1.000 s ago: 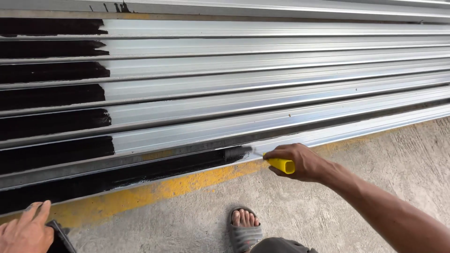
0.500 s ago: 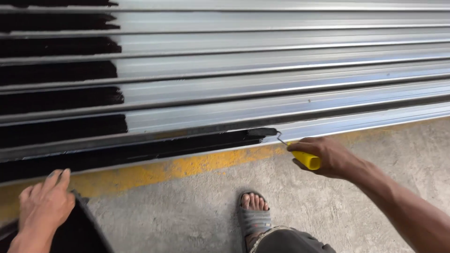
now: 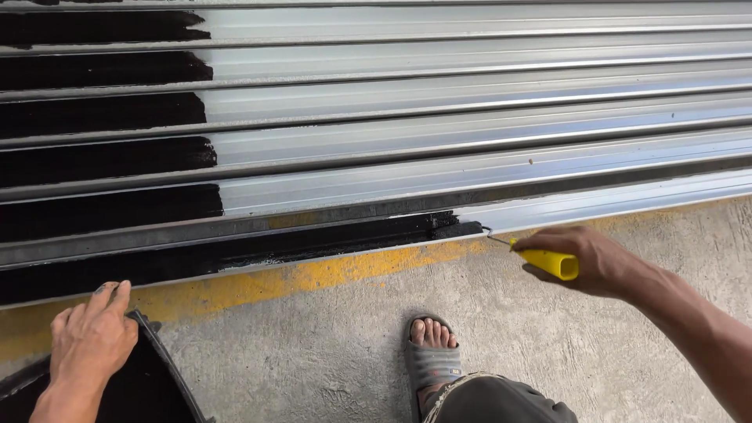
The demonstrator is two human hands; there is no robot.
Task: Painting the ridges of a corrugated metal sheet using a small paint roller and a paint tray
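— What is the right hand [image 3: 595,258] doing?

— It is closing its fingers around the yellow handle [image 3: 548,262] of a small paint roller [image 3: 462,229]. A thin metal shaft is running from the handle out past the thumb side to the roller's black head, which is pressing on the lowest slat of the metal shutter [image 3: 486,117], just beyond the hand.

— And the left hand [image 3: 92,338]?

— It is lying flat with fingers spread and loose, gripping nothing, resting on the rim of a black paint tray [image 3: 160,356] down on the concrete floor [image 3: 313,360]. The tray is sitting under and beside that hand.

— What is lying around them?

— Black paint [image 3: 102,160] is covering the slats above the left hand; above the right hand they are showing bare grey. A yellow stripe [image 3: 329,274] is running between the two hands along the shutter's foot, and a sandalled foot [image 3: 431,352] is standing nearer the person, between the hands.
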